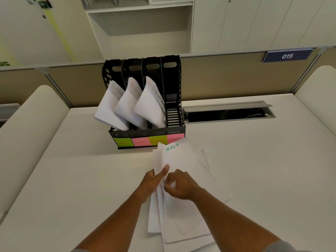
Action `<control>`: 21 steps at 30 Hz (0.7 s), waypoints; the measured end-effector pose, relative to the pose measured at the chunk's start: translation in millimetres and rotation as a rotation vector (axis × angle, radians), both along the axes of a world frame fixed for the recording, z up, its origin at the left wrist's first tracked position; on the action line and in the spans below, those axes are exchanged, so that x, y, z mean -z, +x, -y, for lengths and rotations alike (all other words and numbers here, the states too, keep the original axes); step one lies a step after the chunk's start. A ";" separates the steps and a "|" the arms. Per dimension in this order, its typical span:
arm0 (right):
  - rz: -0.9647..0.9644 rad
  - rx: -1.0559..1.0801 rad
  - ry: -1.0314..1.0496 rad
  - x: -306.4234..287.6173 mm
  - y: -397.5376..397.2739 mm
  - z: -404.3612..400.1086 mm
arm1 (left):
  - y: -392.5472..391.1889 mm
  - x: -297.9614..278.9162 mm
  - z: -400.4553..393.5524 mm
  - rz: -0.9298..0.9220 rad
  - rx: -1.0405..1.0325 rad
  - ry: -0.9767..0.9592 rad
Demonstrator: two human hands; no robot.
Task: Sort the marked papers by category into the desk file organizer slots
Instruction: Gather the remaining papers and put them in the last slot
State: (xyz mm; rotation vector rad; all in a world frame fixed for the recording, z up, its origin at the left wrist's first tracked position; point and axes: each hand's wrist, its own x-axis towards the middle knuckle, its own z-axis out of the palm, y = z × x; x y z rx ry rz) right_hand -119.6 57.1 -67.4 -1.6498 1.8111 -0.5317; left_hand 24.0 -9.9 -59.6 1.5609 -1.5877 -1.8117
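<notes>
A black desk file organizer (pixel 172 82) with several slots stands at the back of the white desk. Green and pink sticky labels (pixel 140 141) run along its front. Its three left slots hold leaning white papers (pixel 127 104); the rightmost slot (pixel 172 115) shows no paper. In front of it lies a loose stack of white papers (pixel 180 215), its top sheet marked "ADMIN" (pixel 172 147) in green. My left hand (pixel 154 180) pinches the stack's left edge, thumb on top. My right hand (pixel 181 184) rests on the sheets beside it with curled fingers gripping paper.
An open cable tray (pixel 229 111) is sunk into the desk right of the organizer. A beige partition (pixel 227 79) with a "015" sign (pixel 287 55) runs behind the desk. Rounded white dividers flank both sides. Shelves and cabinets stand beyond.
</notes>
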 end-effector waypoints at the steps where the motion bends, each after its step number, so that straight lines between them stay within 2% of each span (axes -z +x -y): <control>1: 0.016 -0.003 -0.001 -0.8 -0.2 0.0 | 0.2 0.8 -0.3 0.007 0.009 -0.018; 6: -0.019 0.063 0.014 0.1 -11.2 -1.2 | 2.2 5.6 -0.1 0.053 -0.002 -0.096; 11: -0.254 0.461 -0.158 -0.7 -29.5 -6.1 | 7.7 4.6 1.5 0.040 -0.041 -0.112; 14: -0.279 0.691 -0.062 -6.2 -42.9 -6.3 | 16.3 4.1 4.9 -0.002 -0.074 -0.087; 16: -0.102 0.800 0.028 -8.6 -50.8 -4.2 | 22.5 4.2 8.1 -0.047 -0.118 -0.072; 18: 0.224 0.868 0.122 -13.9 -58.6 -1.0 | 27.8 3.3 11.9 -0.100 -0.174 -0.061; 19: 0.352 0.855 0.156 -16.0 -62.1 0.1 | 30.0 2.4 13.9 -0.128 -0.202 -0.055; 21: 0.471 0.762 0.184 -20.0 -65.4 0.5 | 32.3 0.0 17.7 -0.172 -0.250 -0.041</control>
